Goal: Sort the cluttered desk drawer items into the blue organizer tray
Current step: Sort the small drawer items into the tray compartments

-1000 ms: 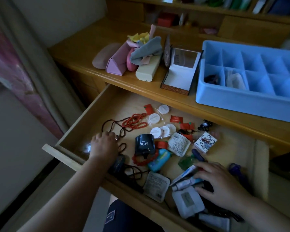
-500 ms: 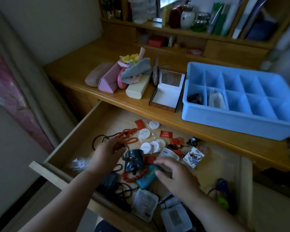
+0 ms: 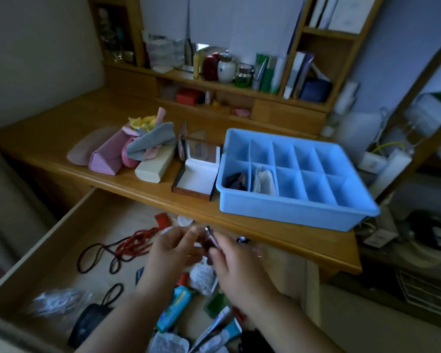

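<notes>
Head view: both hands over the open drawer (image 3: 61, 240)
Left hand (image 3: 172, 253) and right hand (image 3: 236, 266) pinch one small dark item (image 3: 210, 240); blue organizer tray (image 3: 290, 212) holds two filled compartments

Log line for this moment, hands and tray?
left hand: on small dark item | right hand: same item, above drawer | blue tray: two compartments filled

the wooden desk top (image 3: 61, 138) carries a blue organizer tray (image 3: 285, 207) at its right front edge. just left of it sits an open white-lined box (image 3: 196, 179), then a cream case (image 3: 153, 169), a pink triangular case (image 3: 107, 159) and a flat mauve case (image 3: 79, 154), with cloths (image 3: 150, 141) heaped on them.
</notes>
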### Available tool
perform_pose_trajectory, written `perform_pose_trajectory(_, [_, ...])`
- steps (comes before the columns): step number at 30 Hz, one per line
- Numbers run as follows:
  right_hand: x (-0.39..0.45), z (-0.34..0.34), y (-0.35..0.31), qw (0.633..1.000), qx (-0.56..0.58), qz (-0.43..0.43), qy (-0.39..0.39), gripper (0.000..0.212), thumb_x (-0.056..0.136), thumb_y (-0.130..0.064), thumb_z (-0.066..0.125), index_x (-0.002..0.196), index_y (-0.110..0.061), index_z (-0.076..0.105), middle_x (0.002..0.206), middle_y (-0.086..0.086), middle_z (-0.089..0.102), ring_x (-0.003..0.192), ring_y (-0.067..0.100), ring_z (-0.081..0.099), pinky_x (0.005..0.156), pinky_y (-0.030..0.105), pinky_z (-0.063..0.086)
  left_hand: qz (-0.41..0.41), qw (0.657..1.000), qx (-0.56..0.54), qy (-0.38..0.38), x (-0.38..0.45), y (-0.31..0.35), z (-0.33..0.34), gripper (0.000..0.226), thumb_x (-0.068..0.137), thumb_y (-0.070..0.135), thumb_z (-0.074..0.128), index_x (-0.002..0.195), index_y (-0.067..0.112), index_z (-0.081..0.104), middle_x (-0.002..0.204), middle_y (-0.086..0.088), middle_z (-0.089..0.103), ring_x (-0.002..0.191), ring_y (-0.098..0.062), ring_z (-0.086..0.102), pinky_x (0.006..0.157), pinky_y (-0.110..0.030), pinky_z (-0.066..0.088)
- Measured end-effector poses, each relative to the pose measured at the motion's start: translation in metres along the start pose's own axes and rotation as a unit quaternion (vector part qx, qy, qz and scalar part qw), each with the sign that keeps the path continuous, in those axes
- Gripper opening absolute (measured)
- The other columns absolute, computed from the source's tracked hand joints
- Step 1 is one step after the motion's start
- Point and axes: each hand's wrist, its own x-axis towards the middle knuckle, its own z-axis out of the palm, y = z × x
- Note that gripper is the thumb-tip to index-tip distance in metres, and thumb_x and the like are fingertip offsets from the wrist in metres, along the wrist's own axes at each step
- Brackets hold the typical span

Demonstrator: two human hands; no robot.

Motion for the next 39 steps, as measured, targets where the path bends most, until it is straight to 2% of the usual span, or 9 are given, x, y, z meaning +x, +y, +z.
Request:
perform_pose_trajectory(4, [0.032,-0.073,0.011,0.985,0.091,0.113,0.097,0.015,0.094,-0.032,0.049,0.082,-0.03,0.059,0.068,-0.007,0.069,0.056,0.003,0.06,0.061,0.031,0.052,-0.008,1.0,0.019,0.002,-0.003,-0.028,-0.01,0.009,0.09,0.023,0.061,0.088,0.026,0.07,0.086,-0.009,0.071,0.074,-0.017,0.069,0.065,-0.031,0.055])
perform_pose_trajectory(7, [0.076,-0.13,0.031,0.975,-0.024,0.161,0.154,0.028,0.093,-0.031,0.051,0.073,-0.015,0.061,0.06,0.001,0.065,0.051,0.015,0.056,0.057,0.031,0.046,-0.024,0.996,0.085,0.023,-0.012,-0.06,-0.024,0.016,0.086,0.003,0.063,0.085,0.019,0.069,0.069,-0.008,0.069,0.05,-0.001,0.058,0.047,-0.011,0.044])
perform_pose_trajectory(12, [0.135,-0.15,0.048,0.932,-0.215,0.286,-0.05,0.028,0.079,-0.025,0.059,0.056,-0.01,0.05,0.051,0.008,0.053,0.048,0.023,0.05,0.052,0.025,0.035,-0.027,0.992,0.113,0.043,-0.021,-0.084,-0.04,0.032,0.083,-0.011,0.059,0.082,0.019,0.069,0.069,0.0,0.072,0.054,0.001,0.06,0.054,-0.012,0.048])
perform_pose_trajectory(20, [0.163,-0.139,0.042,0.924,-0.272,0.261,-0.066,0.028,0.072,-0.031,0.07,0.058,-0.01,0.057,0.055,0.005,0.055,0.051,0.022,0.052,0.051,0.023,0.041,-0.023,0.984,0.17,0.035,-0.017,-0.095,-0.043,0.034,0.081,-0.005,0.064,0.082,0.029,0.069,0.082,0.017,0.072,0.065,0.003,0.065,0.066,-0.014,0.051])
perform_pose_trajectory(24, [0.153,-0.105,0.05,0.92,-0.33,0.209,0.02,0.036,0.084,-0.034,0.062,0.058,-0.014,0.046,0.059,0.002,0.048,0.06,0.024,0.05,0.045,0.023,0.027,-0.015,0.979,0.202,0.027,-0.017,-0.096,-0.044,0.031,0.08,-0.002,0.067,0.085,0.029,0.07,0.086,0.022,0.07,0.072,0.005,0.065,0.067,-0.013,0.051])
perform_pose_trajectory(27, [0.141,-0.093,0.057,0.935,-0.301,0.164,0.097,0.028,0.09,-0.038,0.056,0.076,-0.014,0.051,0.068,-0.001,0.049,0.068,0.023,0.048,0.053,0.027,0.034,-0.019,0.976,0.216,0.024,-0.017,-0.096,-0.045,0.031,0.081,0.003,0.067,0.086,0.033,0.069,0.086,0.018,0.071,0.074,0.002,0.065,0.071,-0.024,0.053])
perform_pose_trajectory(32, [0.125,-0.098,0.047,0.957,-0.255,0.135,0.041,0.049,0.096,-0.042,0.042,0.057,-0.013,0.05,0.053,0.003,0.043,0.061,0.025,0.05,0.052,0.03,0.033,-0.043,0.974,0.218,0.039,-0.02,-0.093,-0.045,0.027,0.084,0.01,0.065,0.087,0.037,0.067,0.08,0.009,0.071,0.071,-0.001,0.065,0.071,-0.032,0.054])
perform_pose_trajectory(36, [0.096,-0.086,0.044,0.927,-0.365,0.073,-0.05,0.08,0.083,-0.069,-0.001,0.065,-0.019,0.059,0.072,-0.001,0.051,0.08,0.017,0.045,0.096,0.044,0.032,-0.043,0.977,0.205,0.043,-0.023,-0.089,-0.044,0.026,0.086,0.013,0.063,0.086,0.038,0.066,0.08,0.011,0.071,0.073,0.0,0.065,0.069,-0.028,0.052])
perform_pose_trajectory(39, [0.095,-0.088,0.046,0.937,-0.338,0.079,-0.05,0.087,0.074,-0.079,-0.002,0.063,-0.019,0.059,0.062,-0.003,0.053,0.062,0.013,0.047,0.069,0.034,0.038,-0.024,0.968,0.248,0.019,-0.026,-0.086,-0.04,0.027,0.088,0.011,0.06,0.091,0.037,0.064,0.086,0.014,0.068,0.084,-0.001,0.063,0.072,-0.021,0.049])
